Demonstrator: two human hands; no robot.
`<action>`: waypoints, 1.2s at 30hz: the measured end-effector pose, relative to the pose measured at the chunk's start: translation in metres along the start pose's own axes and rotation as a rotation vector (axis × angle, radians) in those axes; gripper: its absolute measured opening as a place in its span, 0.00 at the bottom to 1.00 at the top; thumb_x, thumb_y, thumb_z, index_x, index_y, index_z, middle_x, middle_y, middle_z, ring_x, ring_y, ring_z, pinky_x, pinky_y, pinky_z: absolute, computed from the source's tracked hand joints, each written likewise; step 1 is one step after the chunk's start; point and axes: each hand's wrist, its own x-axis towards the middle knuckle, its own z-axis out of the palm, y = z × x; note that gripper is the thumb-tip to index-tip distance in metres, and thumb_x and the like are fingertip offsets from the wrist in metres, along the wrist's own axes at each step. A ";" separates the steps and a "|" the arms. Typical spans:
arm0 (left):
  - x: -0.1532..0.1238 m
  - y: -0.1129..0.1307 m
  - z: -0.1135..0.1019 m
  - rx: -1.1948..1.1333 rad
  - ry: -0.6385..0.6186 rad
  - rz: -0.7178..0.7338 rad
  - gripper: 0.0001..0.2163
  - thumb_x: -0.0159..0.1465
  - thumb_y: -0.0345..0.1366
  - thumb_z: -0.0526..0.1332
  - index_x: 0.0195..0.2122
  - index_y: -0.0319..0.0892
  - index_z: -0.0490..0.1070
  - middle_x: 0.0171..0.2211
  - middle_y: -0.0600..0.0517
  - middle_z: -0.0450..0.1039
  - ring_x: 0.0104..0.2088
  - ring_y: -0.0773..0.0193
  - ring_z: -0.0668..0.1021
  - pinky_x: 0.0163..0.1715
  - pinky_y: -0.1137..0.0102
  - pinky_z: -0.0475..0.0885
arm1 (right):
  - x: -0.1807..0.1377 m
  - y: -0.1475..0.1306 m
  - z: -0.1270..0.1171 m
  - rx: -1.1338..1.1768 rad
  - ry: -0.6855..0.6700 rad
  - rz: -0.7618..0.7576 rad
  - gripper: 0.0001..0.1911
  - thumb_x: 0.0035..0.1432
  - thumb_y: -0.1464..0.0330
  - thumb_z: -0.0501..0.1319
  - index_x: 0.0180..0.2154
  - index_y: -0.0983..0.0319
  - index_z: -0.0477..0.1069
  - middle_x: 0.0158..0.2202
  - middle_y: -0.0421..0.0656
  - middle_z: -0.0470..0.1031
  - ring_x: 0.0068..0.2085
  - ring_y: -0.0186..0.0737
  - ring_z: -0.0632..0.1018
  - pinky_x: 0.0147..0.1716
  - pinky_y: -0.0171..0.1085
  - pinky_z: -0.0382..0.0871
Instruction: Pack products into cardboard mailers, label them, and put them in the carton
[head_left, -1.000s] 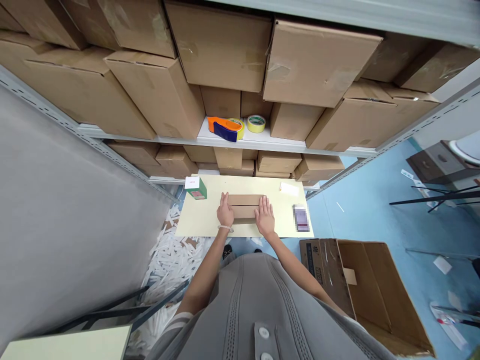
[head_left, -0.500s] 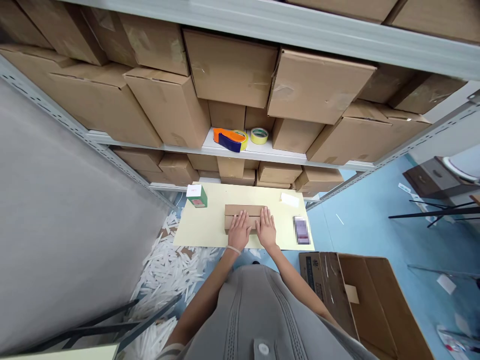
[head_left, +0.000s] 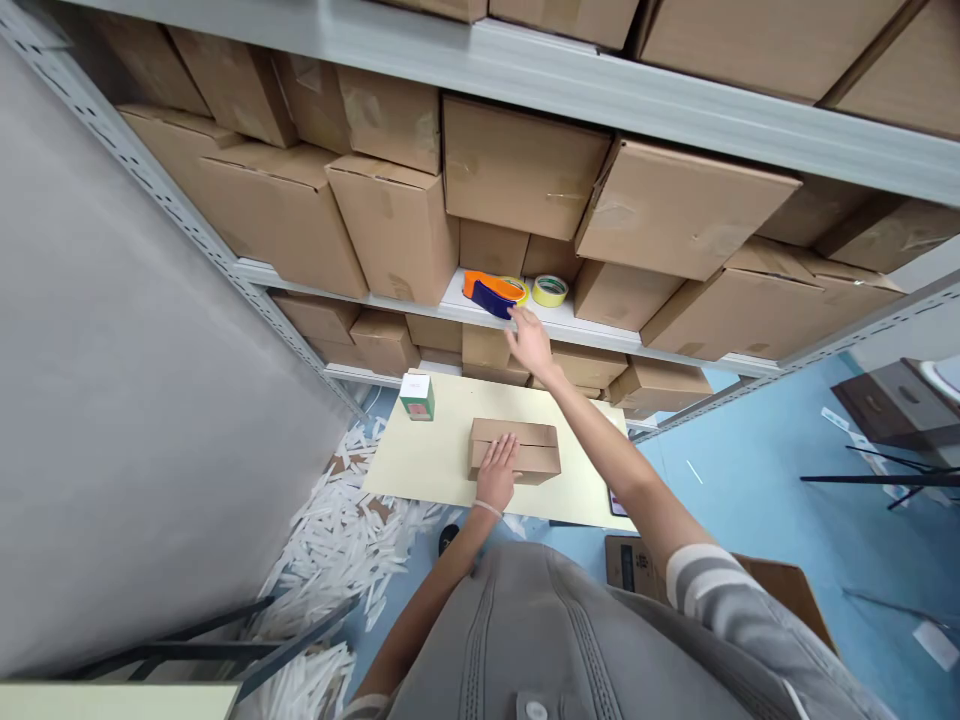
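A small brown cardboard box [head_left: 536,458] lies on the pale yellow tabletop [head_left: 442,470], its top flaps folded together with a seam between them. My left hand [head_left: 497,470] rests flat on the left part of its top, fingers stretched out. Up at the shelf edge, my right hand [head_left: 529,342] is at the near end of an orange and dark blue tape dispenser [head_left: 491,292], fingers apart and not closed around it. Whether the fingertips touch the dispenser I cannot tell. Yellow tape shows at its right end, and a loose roll of yellow tape [head_left: 550,291] sits beside it.
A green and white small box [head_left: 417,396] stands at the table's back left. Shelves [head_left: 585,330] packed with cardboard boxes rise behind the table. White paper strips [head_left: 337,530] cover the floor at left. A large open carton [head_left: 780,590] stands on the floor at right, partly behind my arm.
My right hand has left the cardboard box and moved up and forward to the tape dispenser on the shelf. My left hand stays on the box. The view has shifted slightly.
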 end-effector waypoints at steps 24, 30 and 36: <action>0.000 -0.009 0.003 0.074 0.002 0.030 0.30 0.65 0.36 0.55 0.67 0.39 0.48 0.67 0.47 0.49 0.67 0.59 0.52 0.66 0.58 0.53 | -0.001 0.032 -0.010 0.589 0.031 0.183 0.20 0.56 0.54 0.59 0.44 0.62 0.69 0.42 0.47 0.75 0.44 0.48 0.73 0.48 0.46 0.65; 0.000 -0.006 -0.003 0.066 -0.065 0.016 0.31 0.65 0.38 0.55 0.67 0.38 0.48 0.68 0.47 0.46 0.68 0.59 0.49 0.67 0.58 0.49 | -0.079 0.046 -0.035 1.236 0.021 0.634 0.24 0.51 0.47 0.60 0.35 0.62 0.73 0.31 0.42 0.77 0.39 0.44 0.77 0.40 0.39 0.70; -0.001 -0.003 -0.007 0.051 -0.060 0.024 0.31 0.65 0.38 0.54 0.67 0.37 0.46 0.68 0.45 0.47 0.68 0.59 0.48 0.67 0.57 0.47 | -0.147 0.062 -0.027 1.044 -0.006 0.942 0.26 0.49 0.44 0.60 0.18 0.58 0.65 0.15 0.40 0.68 0.23 0.41 0.72 0.25 0.39 0.68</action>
